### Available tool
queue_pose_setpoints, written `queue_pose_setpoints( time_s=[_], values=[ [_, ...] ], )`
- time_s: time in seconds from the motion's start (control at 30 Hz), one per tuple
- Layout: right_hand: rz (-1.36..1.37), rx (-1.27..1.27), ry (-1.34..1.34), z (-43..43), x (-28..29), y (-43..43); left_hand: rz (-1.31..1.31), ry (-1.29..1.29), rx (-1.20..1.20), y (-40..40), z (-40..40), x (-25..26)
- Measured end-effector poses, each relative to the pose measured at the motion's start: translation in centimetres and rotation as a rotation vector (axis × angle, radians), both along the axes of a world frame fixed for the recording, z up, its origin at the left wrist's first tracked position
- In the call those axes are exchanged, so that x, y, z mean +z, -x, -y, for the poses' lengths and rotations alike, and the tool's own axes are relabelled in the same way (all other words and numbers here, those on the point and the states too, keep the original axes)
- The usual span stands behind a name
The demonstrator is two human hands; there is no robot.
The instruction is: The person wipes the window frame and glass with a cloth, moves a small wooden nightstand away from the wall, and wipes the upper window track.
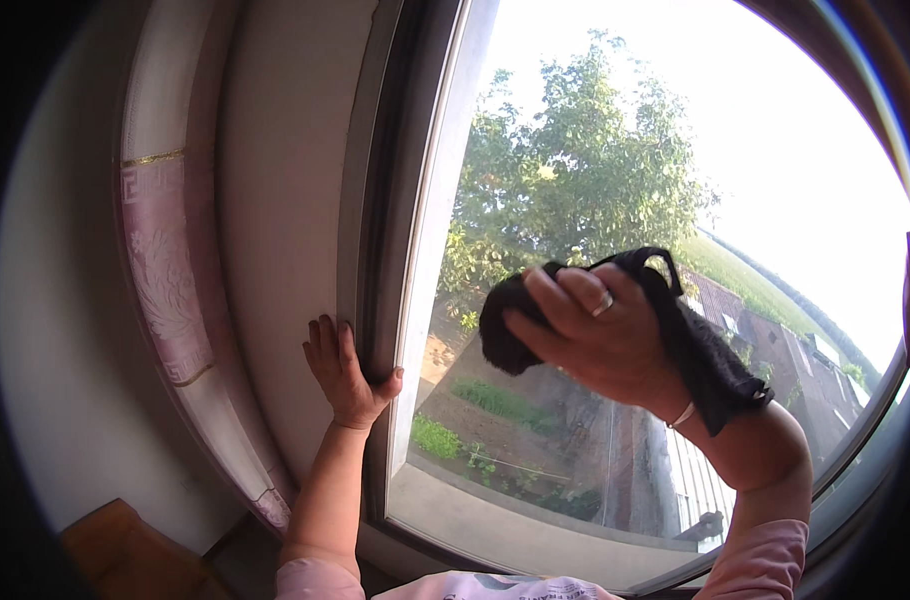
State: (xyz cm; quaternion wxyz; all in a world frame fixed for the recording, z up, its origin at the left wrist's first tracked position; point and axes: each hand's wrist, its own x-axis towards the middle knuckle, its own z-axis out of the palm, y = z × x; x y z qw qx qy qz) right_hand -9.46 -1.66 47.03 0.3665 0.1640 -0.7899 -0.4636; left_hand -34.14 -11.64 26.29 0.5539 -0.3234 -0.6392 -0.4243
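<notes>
A bunched black cloth point(511, 322) is gripped in my right hand point(601, 330), up against the window glass point(530, 450); its loose end hangs over my wrist and forearm. A ring is on one finger of that hand. My left hand point(350, 375) rests with fingers apart at the window's left side, the fingers on the wall beside the frame and the thumb across the dark window frame point(384, 300). Nothing is held in it. The part of the cloth beneath my right palm is hidden.
A pink and white patterned curtain point(166, 262) hangs at the left. A brown wooden piece point(129, 551) stands at the lower left. The window sill point(500, 517) runs below the glass. Outside are a tree point(575, 165), plants and roofs.
</notes>
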Motion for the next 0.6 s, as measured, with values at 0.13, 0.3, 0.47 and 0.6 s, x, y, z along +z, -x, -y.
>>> queue_pose_setpoints(
  time_s=[0.13, 0.3, 0.47, 0.6],
  values=[
    [-0.533, -0.089, -0.167, -2.3, 16.5, -0.8, 0.020, 0.001, -0.035, -0.8, -0.6, 0.2],
    [-1.036, -0.559, -0.668, -0.6, 19.1, 3.7, 0.022, -0.024, -0.051, -0.7, -0.9, 0.1],
    [-0.527, -0.013, -0.070, 3.0, 9.9, 10.8, 0.010, -0.012, -0.004, 0.2, 0.1, -0.2],
    [-0.843, -0.362, -0.418, 1.3, 3.1, 14.2, -0.015, -0.014, -0.079, -0.1, 0.2, 0.7]
  ],
)
